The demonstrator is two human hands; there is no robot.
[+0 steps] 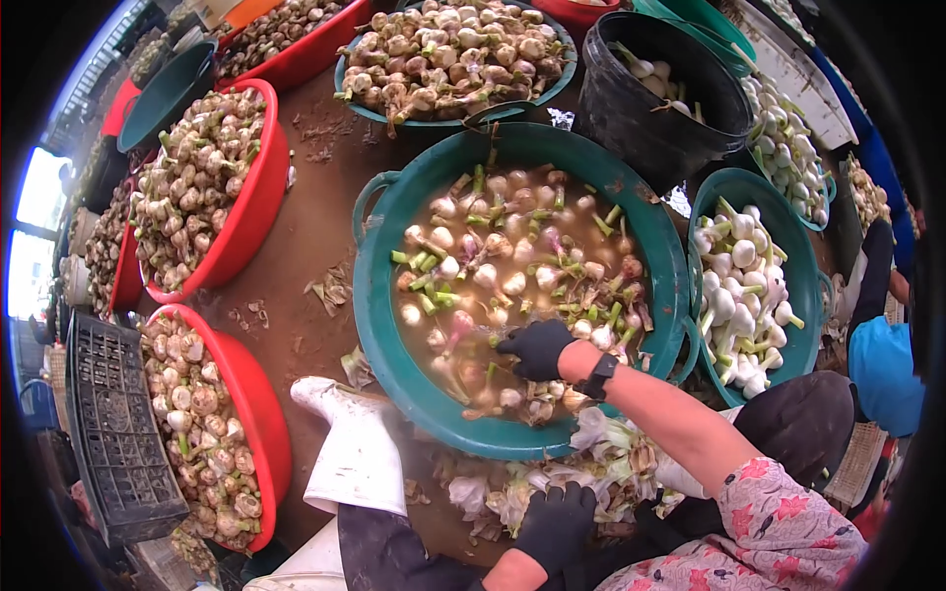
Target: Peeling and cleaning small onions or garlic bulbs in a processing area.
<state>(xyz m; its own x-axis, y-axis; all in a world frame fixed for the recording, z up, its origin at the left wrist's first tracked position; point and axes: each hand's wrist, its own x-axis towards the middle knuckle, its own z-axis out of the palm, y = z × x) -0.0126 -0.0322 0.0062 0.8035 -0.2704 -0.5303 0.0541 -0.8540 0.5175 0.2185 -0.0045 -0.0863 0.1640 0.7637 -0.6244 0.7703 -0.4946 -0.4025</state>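
Note:
A large green plastic tub (384, 414) of murky brown water stands before me. Garlic bulbs (485, 276) with cut green stems float in it, some whitish, some still in purplish or brown skins. My right hand (538, 350), in a black glove, reaches over the near part of the water with its fingertips at the surface. Whether it grips a bulb is hidden. Close to my lap, my left hand (558, 521), also black-gloved, is palm down beside a heap of garlic peelings (621, 458). What lies under its palm cannot be seen.
Red tubs (259, 473) of unpeeled garlic line the left, with a black plastic crate (122, 421) against one. A blue-green basin (532, 112) of garlic and a black bucket (658, 140) stand behind. Clean white garlic fills a green tub (802, 325) at right, near another person (887, 373).

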